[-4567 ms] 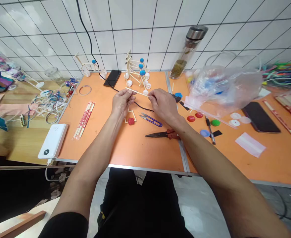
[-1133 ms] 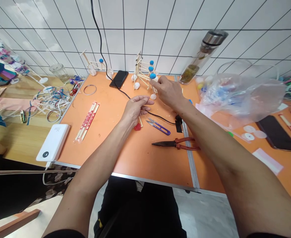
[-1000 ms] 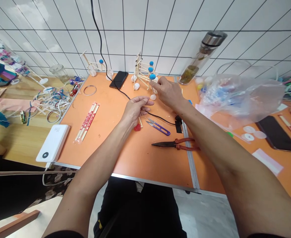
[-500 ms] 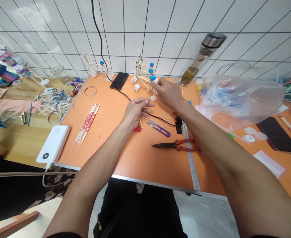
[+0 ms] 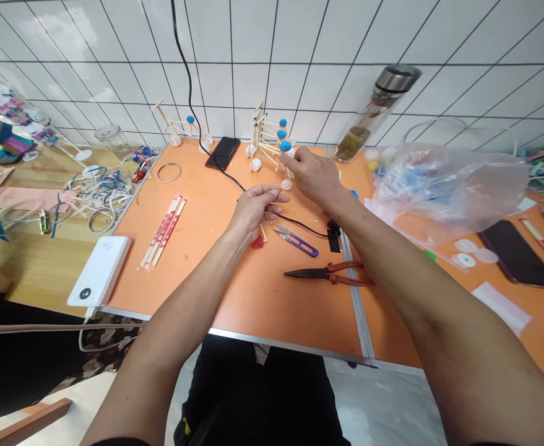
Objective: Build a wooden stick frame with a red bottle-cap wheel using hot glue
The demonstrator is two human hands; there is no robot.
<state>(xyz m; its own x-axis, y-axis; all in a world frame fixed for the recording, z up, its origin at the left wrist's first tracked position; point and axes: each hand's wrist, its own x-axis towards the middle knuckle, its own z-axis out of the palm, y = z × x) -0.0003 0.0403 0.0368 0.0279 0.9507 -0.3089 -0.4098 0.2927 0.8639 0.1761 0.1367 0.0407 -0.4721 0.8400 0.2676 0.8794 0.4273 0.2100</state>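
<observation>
A small structure of thin wooden sticks (image 5: 266, 144), joined by blue balls and white lumps, stands at the table's back. My right hand (image 5: 315, 174) is closed at its front right corner, fingertips pinching a stick just under the lowest blue ball (image 5: 285, 146). My left hand (image 5: 254, 212) is held low in front, thumb against the bent fingers. Its fingertips lie beside a white lump (image 5: 286, 184) at the structure's foot; what they pinch is hidden. Below the left hand are a red piece (image 5: 257, 241) with a short stick, and purple thread snips (image 5: 298, 240).
Red-handled pliers (image 5: 330, 273) lie in front. A black cable (image 5: 225, 175) crosses the table behind my left hand. Wrapped chopsticks (image 5: 164, 232), a power bank (image 5: 99, 271) and a phone (image 5: 223, 152) are left; a glass bottle (image 5: 374, 118) and plastic bag (image 5: 457, 186) right.
Almost nothing differs. Both hands keep their places at the stick structure, and the view has shifted very slightly.
</observation>
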